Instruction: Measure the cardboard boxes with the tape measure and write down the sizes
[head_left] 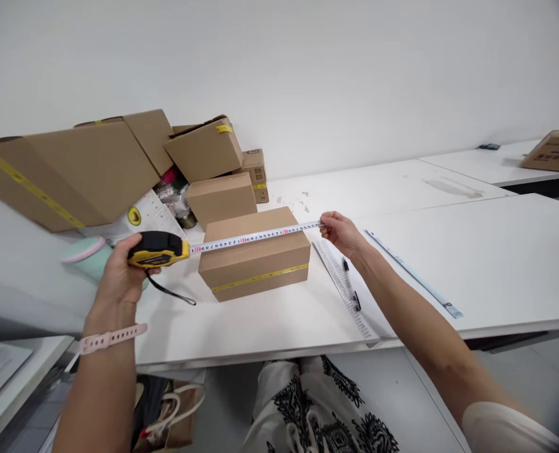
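Observation:
My left hand [123, 267] is closed around a yellow and black tape measure [159, 250], with its black wrist strap hanging down. From it the white tape blade [255, 236] runs out to the right, stretched over the top of a brown cardboard box [260, 270]. The blade's end is pinched between the fingers of my right hand [338, 233], just past the box's right edge. Yellow tape runs along the front side of the box, which rests on the white table [260, 327]. Whether the blade touches the box top I cannot tell.
Several other cardboard boxes [206, 151] are piled at the back left, beside a mint-green cup [88, 258]. Right of the box lie a ruler [340, 289], a pen [351, 286] on paper and a long pale-blue strip [411, 274]. Another box [555, 151] stands far right.

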`<state>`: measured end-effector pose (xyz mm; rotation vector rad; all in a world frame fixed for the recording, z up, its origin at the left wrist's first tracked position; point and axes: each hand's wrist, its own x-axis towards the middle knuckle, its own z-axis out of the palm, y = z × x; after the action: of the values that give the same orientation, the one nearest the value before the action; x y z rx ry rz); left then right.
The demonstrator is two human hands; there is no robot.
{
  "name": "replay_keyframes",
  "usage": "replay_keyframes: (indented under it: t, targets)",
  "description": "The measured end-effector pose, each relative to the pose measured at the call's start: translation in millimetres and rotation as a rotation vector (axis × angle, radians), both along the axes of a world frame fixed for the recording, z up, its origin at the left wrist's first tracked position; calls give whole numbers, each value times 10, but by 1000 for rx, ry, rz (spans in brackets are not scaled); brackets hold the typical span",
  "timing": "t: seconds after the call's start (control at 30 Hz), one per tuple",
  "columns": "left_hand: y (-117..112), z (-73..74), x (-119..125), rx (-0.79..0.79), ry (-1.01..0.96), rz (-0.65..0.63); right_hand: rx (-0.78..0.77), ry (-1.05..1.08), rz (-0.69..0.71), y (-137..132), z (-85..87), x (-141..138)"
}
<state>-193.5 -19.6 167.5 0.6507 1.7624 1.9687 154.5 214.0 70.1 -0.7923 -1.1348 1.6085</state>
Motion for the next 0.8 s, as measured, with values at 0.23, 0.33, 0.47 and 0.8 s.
replay_keyframes:
  t: [0.23, 0.33, 0.47, 0.8]
  targets:
    - [-96, -103, -355, -55, 4, 39, 162, -150, 33, -169, -161, -231]
    - [-118, -130, -469, -81, 16, 33, 189, -264, 28, -207, -107, -282]
    - [-98, -180, -608, -130, 33, 26, 262, -350, 20, -218, -112, -324]
    - [127, -208, -945, -136, 106, -46, 508, -373, 151, -190, -305, -427]
